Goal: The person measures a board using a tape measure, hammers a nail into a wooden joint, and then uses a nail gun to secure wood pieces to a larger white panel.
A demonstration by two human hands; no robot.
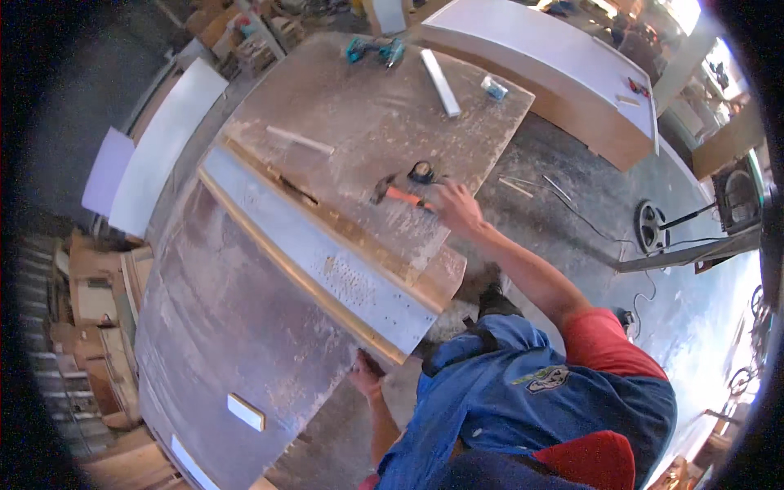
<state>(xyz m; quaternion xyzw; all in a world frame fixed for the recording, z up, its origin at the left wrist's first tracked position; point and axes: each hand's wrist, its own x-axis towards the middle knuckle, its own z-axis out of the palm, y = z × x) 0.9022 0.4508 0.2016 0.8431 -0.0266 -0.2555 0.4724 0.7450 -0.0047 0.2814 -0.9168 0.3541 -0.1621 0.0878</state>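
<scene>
My right hand (459,207) is closed on the end of the handle of a hammer (400,194). The hammer's dark head points left, and its orange handle lies low over the worn brown worktable (343,98). Just beyond the handle sits a round black tape measure (421,171). A long white panel (310,245) with wooden edges runs diagonally across the table, with small marks near its near end. My left hand (365,376) is at the table's near edge, below that end of the panel; its fingers are too dark to make out.
Teal power tools (374,53), a white strip (441,83) and a small clear packet (494,87) lie on the table's far part. A thin wood strip (300,140) and a white block (246,412) lie elsewhere on it. A large white-topped cabinet (547,65) stands beyond.
</scene>
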